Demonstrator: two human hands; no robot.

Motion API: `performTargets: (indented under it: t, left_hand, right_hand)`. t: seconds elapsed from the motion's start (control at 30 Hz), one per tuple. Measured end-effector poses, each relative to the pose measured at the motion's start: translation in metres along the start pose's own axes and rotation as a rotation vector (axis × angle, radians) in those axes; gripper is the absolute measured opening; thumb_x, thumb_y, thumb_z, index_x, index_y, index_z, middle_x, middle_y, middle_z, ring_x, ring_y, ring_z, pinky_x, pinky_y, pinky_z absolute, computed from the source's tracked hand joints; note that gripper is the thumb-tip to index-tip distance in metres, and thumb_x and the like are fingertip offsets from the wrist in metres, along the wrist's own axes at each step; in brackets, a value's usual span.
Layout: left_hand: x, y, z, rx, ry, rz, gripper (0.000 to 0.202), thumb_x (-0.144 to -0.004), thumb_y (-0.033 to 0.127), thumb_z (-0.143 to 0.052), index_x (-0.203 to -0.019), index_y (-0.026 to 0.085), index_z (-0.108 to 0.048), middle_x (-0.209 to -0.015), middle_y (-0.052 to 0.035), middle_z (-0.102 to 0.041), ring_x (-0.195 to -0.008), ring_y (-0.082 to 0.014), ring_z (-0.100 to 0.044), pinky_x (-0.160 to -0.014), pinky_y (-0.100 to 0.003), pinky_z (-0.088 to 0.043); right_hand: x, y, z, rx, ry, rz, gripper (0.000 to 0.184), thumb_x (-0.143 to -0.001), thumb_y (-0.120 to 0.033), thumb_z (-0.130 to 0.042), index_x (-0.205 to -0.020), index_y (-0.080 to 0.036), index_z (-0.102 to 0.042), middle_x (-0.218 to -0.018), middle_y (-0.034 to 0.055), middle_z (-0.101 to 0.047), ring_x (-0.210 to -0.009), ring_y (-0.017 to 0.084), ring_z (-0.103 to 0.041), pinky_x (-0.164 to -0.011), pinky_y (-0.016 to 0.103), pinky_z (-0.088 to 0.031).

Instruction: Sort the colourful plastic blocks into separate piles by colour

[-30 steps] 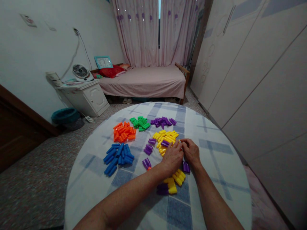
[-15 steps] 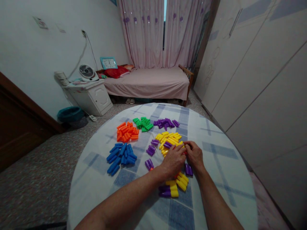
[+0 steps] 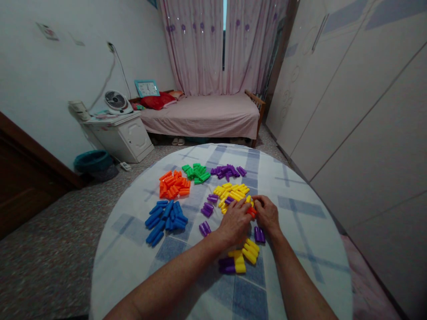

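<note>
Two bare hands at a round, cloth-covered table point(image 3: 303, 253), as viewed from within the room; clock directions are taken about the orange pieces point(image 3: 251, 212) between the hands, with twelve toward the bed point(image 3: 203, 116). The likeliest fault is disturbance of neighbours. The left hand point(image 3: 235, 221), at eight o'clock, reaches over the near edge of the yellow heap point(image 3: 232, 192), so a downward press of its fingers could set loose yellow pieces rolling, or tip the single purple piece point(image 3: 229, 201) lying on that heap at ten. A sideways sweep of the left forearm could scatter the purple group point(image 3: 204, 229) beside it, between eight and nine; the right wrist could nudge the upright-looking purple pair point(image 3: 259, 234) at five. Uneven pressure from the two sides could also skew the orange pieces.

Relative to the grip, the orange pieces lie just beyond the left fingertips and directly before the right hand point(image 3: 267, 214), which sits at three with its fingers bent inward. Both hands are curled about this spot; whether either pinches a piece or merely touches it, I cannot tell, since knuckles hide the contact. At six, nearer the person and below the grip, lies the yellow group point(image 3: 251, 251).
</note>
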State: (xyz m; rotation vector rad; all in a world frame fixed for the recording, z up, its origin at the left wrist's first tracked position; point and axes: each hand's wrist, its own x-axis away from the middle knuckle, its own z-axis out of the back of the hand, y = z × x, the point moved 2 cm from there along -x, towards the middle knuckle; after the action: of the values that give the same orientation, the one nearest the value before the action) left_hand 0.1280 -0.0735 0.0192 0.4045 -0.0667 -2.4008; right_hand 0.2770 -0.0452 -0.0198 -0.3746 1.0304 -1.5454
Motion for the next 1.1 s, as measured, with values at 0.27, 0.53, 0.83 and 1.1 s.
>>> performTargets:
  t: [0.27,0.53,0.83,1.1]
  left_hand:
    - [0.000,-0.001,-0.004,-0.047,0.016,0.035,0.020,-0.085,0.022,-0.049,-0.095,0.015,-0.065,-0.126,-0.0092,-0.053,-0.126,-0.0267,-0.038,-0.104,-0.043,-0.034]
    - [0.007,-0.001,0.005,0.005,0.132,0.062,0.015,-0.081,0.020,-0.055,-0.094,0.016,-0.062,-0.116,-0.0091,-0.056,-0.112,-0.0231,-0.046,-0.096,-0.039,-0.040]
    - [0.031,0.002,0.025,-0.038,0.023,0.310,0.024,-0.082,0.034,-0.054,-0.102,0.021,-0.057,-0.096,-0.0061,-0.057,-0.092,-0.0225,-0.052,-0.078,-0.036,-0.045]
    - [0.022,0.015,0.017,-0.100,-0.018,0.400,0.022,-0.080,0.033,-0.054,-0.097,0.019,-0.053,-0.096,-0.0082,-0.055,-0.090,-0.0235,-0.052,-0.074,-0.036,-0.045]
  right_hand:
    - [0.000,0.001,-0.001,-0.013,0.013,0.008,0.030,-0.079,-0.031,-0.039,-0.087,-0.019,-0.065,-0.090,0.0052,-0.067,-0.081,0.018,-0.060,-0.077,0.031,-0.044]
    - [0.000,-0.001,-0.001,-0.006,0.017,0.006,0.031,-0.078,-0.031,-0.039,-0.086,-0.019,-0.066,-0.089,0.0052,-0.067,-0.081,0.018,-0.060,-0.075,0.030,-0.044]
    - [0.001,-0.004,0.000,0.012,0.016,0.006,0.032,-0.079,-0.030,-0.038,-0.088,-0.019,-0.066,-0.090,0.0055,-0.067,-0.081,0.019,-0.059,-0.077,0.031,-0.044]
    - [0.000,0.000,0.000,-0.004,-0.002,-0.003,0.032,-0.079,-0.031,-0.038,-0.088,-0.019,-0.066,-0.091,0.0054,-0.067,-0.082,0.019,-0.060,-0.076,0.031,-0.044]
